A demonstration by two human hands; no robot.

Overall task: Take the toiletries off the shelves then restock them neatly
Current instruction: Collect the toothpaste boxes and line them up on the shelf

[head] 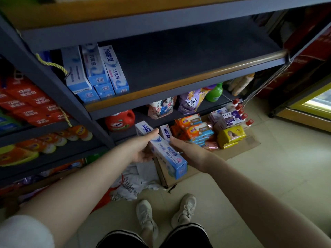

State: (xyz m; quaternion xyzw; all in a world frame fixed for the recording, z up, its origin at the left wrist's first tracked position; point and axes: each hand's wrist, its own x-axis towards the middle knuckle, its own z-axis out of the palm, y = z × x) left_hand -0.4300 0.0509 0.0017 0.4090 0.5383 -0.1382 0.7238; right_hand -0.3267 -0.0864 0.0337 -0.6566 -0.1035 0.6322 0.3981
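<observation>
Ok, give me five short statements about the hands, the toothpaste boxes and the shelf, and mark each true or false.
1. Both hands hold toothpaste boxes. True: the left hand and right hand grip the held toothpaste boxes.
2. The middle shelf is full. False: only stacked toothpaste boxes sit at its left end.
3. Soap packs lie on the floor. True.
4. The green bottle stands on the top shelf. False: it is on a lower shelf.
5. The person is barefoot. False: white shoes.
</observation>
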